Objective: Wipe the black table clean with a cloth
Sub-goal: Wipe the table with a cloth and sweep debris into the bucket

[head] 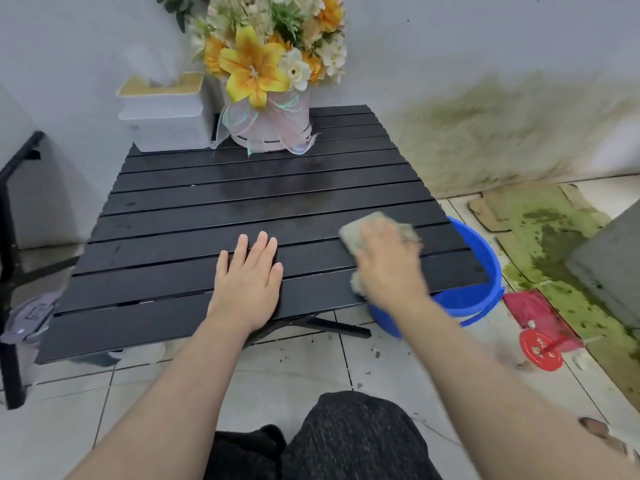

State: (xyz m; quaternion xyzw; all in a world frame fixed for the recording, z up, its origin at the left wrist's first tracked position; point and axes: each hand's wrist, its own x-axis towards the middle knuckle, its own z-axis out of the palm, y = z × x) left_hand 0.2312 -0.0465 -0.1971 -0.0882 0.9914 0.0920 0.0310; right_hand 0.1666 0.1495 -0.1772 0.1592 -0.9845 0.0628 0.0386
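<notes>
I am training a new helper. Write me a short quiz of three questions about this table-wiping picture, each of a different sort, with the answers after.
1. True or false: the left hand lies flat and empty on the black table.
2. Multiple choice: where is the blue bucket? A) on the table; B) on the floor at the table's right near corner; C) beside the flower box.
3. Fill in: the right hand presses a ____ onto the slats.

Key
1. True.
2. B. The table partly hides it.
3. Cloth; it looks greyish and blurred. The flower box and the tissue box stand at the far edge.
</notes>
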